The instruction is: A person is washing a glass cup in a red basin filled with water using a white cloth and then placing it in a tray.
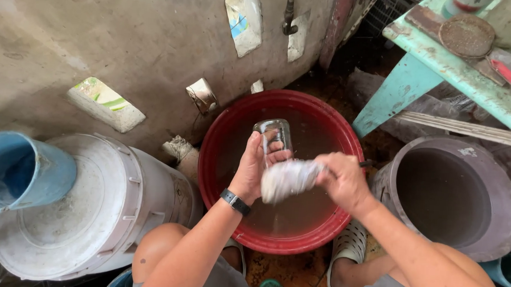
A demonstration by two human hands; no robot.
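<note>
My left hand point(255, 168) grips a clear glass jar point(274, 133) held tilted over a red basin point(221, 130) of brownish water. My right hand point(342, 180) holds a crumpled whitish cloth point(288, 179) pressed against the jar's lower side, next to my left palm. A dark watch sits on my left wrist. Both hands hover above the water at the basin's middle. My bare knees and a white sandal point(349, 244) show at the basin's near edge.
A white lidded bucket point(89, 210) with a blue pail point(15, 171) on it stands to the left. A grey empty tub point(457, 195) stands to the right. A turquoise table point(446, 72) with a rusty lid is at the upper right. A concrete wall with a tap point(289, 14) rises behind.
</note>
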